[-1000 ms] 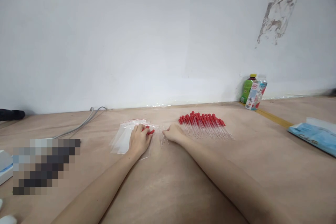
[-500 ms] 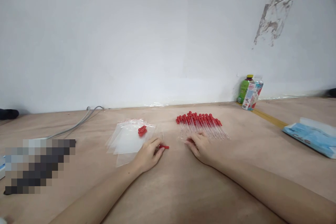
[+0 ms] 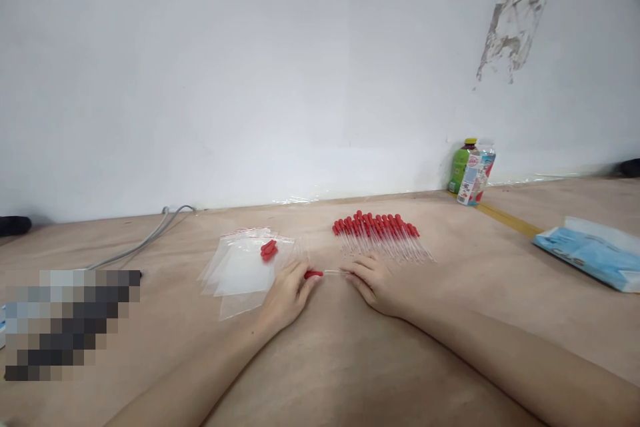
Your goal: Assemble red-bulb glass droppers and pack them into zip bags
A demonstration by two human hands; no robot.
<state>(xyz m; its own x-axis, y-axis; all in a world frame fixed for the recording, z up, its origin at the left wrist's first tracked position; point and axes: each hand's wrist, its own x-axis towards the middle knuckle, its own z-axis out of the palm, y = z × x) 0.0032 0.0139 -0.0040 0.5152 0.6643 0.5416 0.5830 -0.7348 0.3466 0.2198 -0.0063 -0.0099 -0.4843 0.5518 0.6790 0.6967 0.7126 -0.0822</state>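
The left hand [image 3: 293, 287] pinches a red bulb [image 3: 314, 273], and the right hand [image 3: 371, 280] grips a clear tube [image 3: 336, 272]. Bulb and tube point at each other between the hands, a small gap apart, so this pair looks not yet joined. Many finished droppers [image 3: 377, 225] lie in a row beyond the right hand, red ends toward the wall [image 3: 275, 80]. A few loose bulbs [image 3: 269, 251] rest on the bags [image 3: 237, 273], and faint bare tubes [image 3: 305, 248] lie past the left hand; judging by these, most are done and only a few remain.

The worktop [image 3: 320, 367] is wood-toned. A cable [image 3: 150, 240] runs at left; two bottles [image 3: 475, 180], yellow tape [image 3: 507, 219] and a blue pack [image 3: 585, 255] sit at right. High right, the pale wall has a scuffed patch [image 3: 515, 23].
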